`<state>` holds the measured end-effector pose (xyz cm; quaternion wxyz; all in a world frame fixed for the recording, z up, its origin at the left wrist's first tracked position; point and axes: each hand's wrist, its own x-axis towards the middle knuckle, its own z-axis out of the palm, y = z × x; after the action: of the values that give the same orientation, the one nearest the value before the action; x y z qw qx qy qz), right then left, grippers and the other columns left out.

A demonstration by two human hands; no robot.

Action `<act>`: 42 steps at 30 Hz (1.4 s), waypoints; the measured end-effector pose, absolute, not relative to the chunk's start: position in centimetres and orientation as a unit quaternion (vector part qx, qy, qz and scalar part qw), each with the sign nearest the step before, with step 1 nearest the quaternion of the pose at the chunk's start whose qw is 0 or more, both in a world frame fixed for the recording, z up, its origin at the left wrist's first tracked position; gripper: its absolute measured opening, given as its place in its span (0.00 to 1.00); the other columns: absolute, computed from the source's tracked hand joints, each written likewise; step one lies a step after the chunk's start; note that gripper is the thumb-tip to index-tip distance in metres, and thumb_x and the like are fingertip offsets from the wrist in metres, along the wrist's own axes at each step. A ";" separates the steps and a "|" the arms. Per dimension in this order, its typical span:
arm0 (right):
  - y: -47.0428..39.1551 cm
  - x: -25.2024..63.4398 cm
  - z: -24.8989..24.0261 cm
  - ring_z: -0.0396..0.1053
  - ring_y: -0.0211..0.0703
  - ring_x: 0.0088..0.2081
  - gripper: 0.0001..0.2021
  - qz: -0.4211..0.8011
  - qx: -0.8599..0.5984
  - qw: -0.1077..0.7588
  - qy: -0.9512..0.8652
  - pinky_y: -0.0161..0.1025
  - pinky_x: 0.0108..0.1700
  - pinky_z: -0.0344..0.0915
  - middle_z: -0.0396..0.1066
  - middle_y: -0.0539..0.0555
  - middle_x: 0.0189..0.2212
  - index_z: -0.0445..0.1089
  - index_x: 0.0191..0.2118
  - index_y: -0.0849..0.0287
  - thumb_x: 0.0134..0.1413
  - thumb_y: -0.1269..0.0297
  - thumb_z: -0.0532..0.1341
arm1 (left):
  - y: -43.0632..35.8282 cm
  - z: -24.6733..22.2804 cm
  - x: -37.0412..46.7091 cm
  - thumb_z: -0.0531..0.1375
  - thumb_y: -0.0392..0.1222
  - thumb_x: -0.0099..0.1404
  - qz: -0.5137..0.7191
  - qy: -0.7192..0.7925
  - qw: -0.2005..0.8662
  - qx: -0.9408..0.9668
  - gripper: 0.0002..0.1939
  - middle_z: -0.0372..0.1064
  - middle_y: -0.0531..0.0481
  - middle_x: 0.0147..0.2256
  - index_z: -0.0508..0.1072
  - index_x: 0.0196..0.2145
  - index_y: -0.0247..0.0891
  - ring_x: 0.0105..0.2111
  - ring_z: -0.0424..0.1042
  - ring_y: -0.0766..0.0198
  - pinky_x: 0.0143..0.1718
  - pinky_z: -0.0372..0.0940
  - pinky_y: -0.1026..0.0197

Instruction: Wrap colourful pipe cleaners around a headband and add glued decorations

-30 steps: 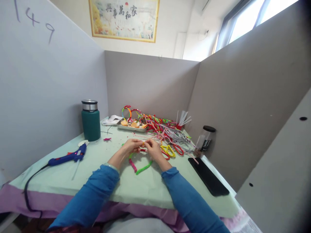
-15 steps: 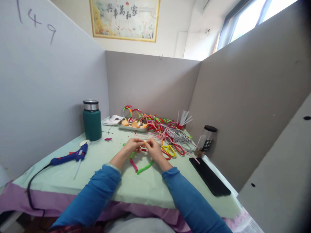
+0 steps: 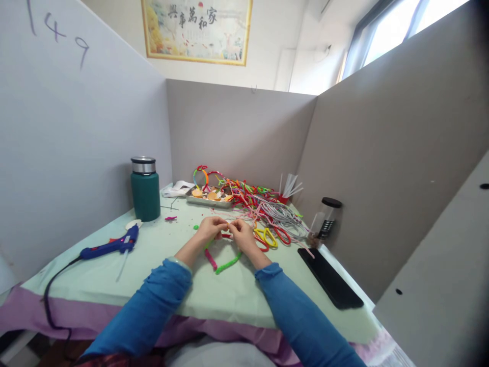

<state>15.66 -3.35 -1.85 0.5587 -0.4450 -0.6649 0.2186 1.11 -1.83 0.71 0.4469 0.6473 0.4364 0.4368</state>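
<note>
My left hand [image 3: 210, 228] and my right hand [image 3: 241, 234] meet fingertip to fingertip above the table, both closed in a pinch. Whatever is between the fingers is too small to make out. Under and in front of them lies a ring of fuzzy pipe cleaner [image 3: 228, 264], green on the right and pink on the left, with a red stretch partly hidden behind my hands. Its two front ends come close together at the bottom. A small green coil [image 3: 196, 227] rests left of my left hand. Yellow-handled scissors [image 3: 269, 237] lie just right of my right hand.
A blue glue gun [image 3: 110, 246] with its cord and a green bottle [image 3: 145, 195] stand left. Behind are a metal tray [image 3: 208, 202] of discs and a heap of pipe cleaners [image 3: 248, 196]. A black phone [image 3: 330, 279] and a clear jar [image 3: 324, 224] are right.
Both hands stay nearly in place, fingertips still together. My left hand has shifted very slightly, and the green coil beside it shows more. The ring lies as before.
</note>
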 end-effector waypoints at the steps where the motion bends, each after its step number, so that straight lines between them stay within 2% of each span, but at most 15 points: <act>1: -3.4 15.6 -1.8 0.63 0.38 0.26 0.08 0.219 -0.440 0.561 -0.666 0.34 0.28 0.57 0.67 0.49 0.23 0.67 0.27 0.59 0.51 0.62 0.56 | -2.0 0.8 1.1 0.63 0.46 0.51 0.438 0.428 0.466 0.639 0.13 0.69 0.52 0.21 0.72 0.29 0.31 0.14 0.62 0.72 0.17 0.57 0.67; 5: -3.4 15.5 -1.8 0.64 0.38 0.27 0.08 0.227 -0.416 0.572 -0.669 0.33 0.29 0.58 0.67 0.49 0.24 0.66 0.28 0.59 0.52 0.61 0.56 | -2.2 1.0 0.9 0.65 0.49 0.50 0.427 0.416 0.549 0.585 0.17 0.71 0.49 0.26 0.71 0.30 0.32 0.14 0.63 0.73 0.17 0.57 0.67; 11: -3.4 15.5 -1.8 0.64 0.38 0.27 0.08 0.240 -0.400 0.579 -0.669 0.34 0.30 0.59 0.68 0.49 0.25 0.66 0.29 0.59 0.52 0.60 0.57 | -1.9 0.7 0.5 0.68 0.45 0.47 0.433 0.378 0.614 0.541 0.16 0.71 0.49 0.26 0.70 0.29 0.31 0.16 0.64 0.74 0.20 0.61 0.68; 18: -3.1 15.4 -2.1 0.65 0.38 0.29 0.07 0.239 -0.403 0.570 -0.675 0.34 0.31 0.60 0.69 0.50 0.27 0.67 0.30 0.59 0.51 0.61 0.57 | -1.6 0.7 0.5 0.68 0.44 0.47 0.439 0.390 0.598 0.545 0.15 0.70 0.49 0.24 0.71 0.27 0.30 0.15 0.62 0.74 0.19 0.60 0.68; 26: -2.8 15.7 -2.6 0.63 0.38 0.26 0.07 0.213 -0.459 0.545 -0.668 0.33 0.28 0.58 0.67 0.49 0.23 0.66 0.27 0.59 0.49 0.63 0.56 | -1.8 0.6 0.8 0.67 0.48 0.47 0.419 0.419 0.542 0.596 0.18 0.69 0.51 0.20 0.72 0.29 0.31 0.14 0.62 0.72 0.17 0.57 0.67; 33: -3.0 15.4 -2.5 0.63 0.38 0.27 0.08 0.219 -0.451 0.543 -0.674 0.33 0.29 0.59 0.68 0.49 0.24 0.67 0.28 0.59 0.49 0.61 0.56 | -1.5 0.5 0.6 0.68 0.46 0.46 0.421 0.429 0.542 0.587 0.16 0.70 0.51 0.22 0.71 0.27 0.31 0.14 0.62 0.73 0.17 0.56 0.68; 38: -2.9 16.3 -1.7 0.62 0.37 0.24 0.09 0.227 -0.453 0.572 -0.645 0.33 0.27 0.59 0.67 0.49 0.23 0.67 0.28 0.58 0.51 0.59 0.54 | -1.6 1.0 0.2 0.68 0.45 0.45 0.433 0.446 0.545 0.563 0.16 0.71 0.49 0.24 0.71 0.27 0.31 0.14 0.62 0.74 0.17 0.57 0.68; 42: -2.1 18.0 -1.3 0.62 0.39 0.24 0.11 0.188 -0.507 0.613 -0.576 0.33 0.26 0.58 0.67 0.49 0.22 0.67 0.28 0.58 0.51 0.58 0.53 | -1.6 1.3 0.0 0.68 0.45 0.46 0.430 0.483 0.520 0.558 0.15 0.68 0.51 0.21 0.69 0.24 0.32 0.14 0.62 0.72 0.17 0.57 0.67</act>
<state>17.96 -2.10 -1.31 0.6130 -0.5074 -0.5756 0.1883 0.04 -1.60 1.28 0.5202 0.5576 0.4834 0.4299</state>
